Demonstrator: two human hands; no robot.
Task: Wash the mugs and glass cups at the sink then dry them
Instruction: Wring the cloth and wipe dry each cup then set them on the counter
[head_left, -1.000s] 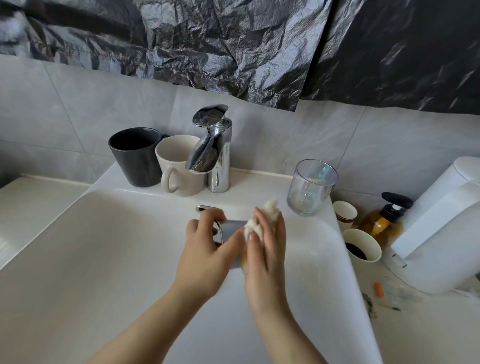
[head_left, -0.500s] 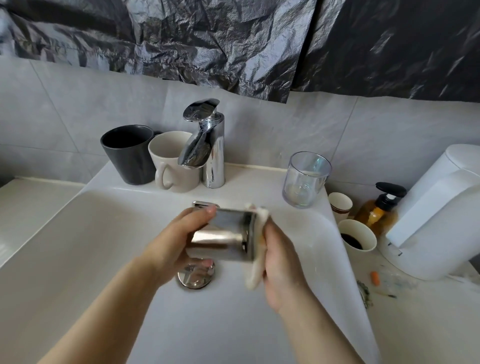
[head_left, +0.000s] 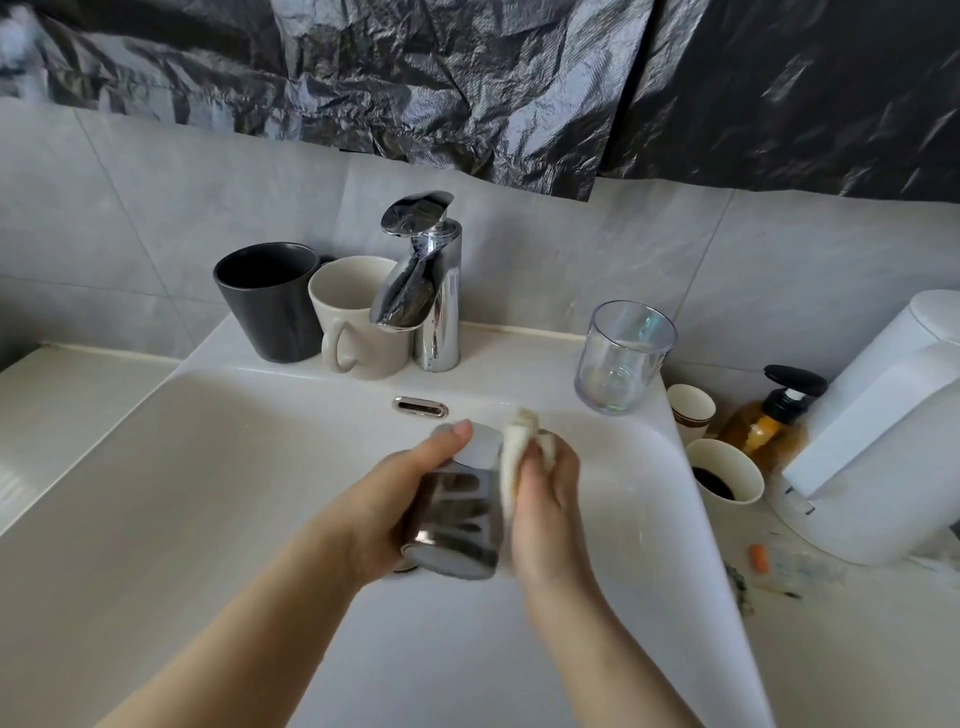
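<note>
Over the white sink basin (head_left: 156, 493) my left hand (head_left: 384, 499) grips a shiny steel cup (head_left: 457, 514), tilted with its base toward me. My right hand (head_left: 545, 499) presses a folded white cloth (head_left: 511, 467) against the cup's right side. On the sink's back ledge stand a black mug (head_left: 270, 301) and a beige mug (head_left: 358, 317), left of the chrome faucet (head_left: 426, 280). A clear glass cup (head_left: 623, 358) stands upright on the ledge at the right.
On the counter to the right are a small paper cup (head_left: 691, 410), a paper cup holding dark liquid (head_left: 724, 473), an amber pump bottle (head_left: 769, 421) and a large white appliance (head_left: 893, 431). Small scraps lie near the counter's front. Black plastic sheeting hangs over the tiled wall.
The steel cup has turned from lying sideways to tilted with its base toward me. The right hand and cloth have shifted along its side. The drain plug is now hidden behind the cup.
</note>
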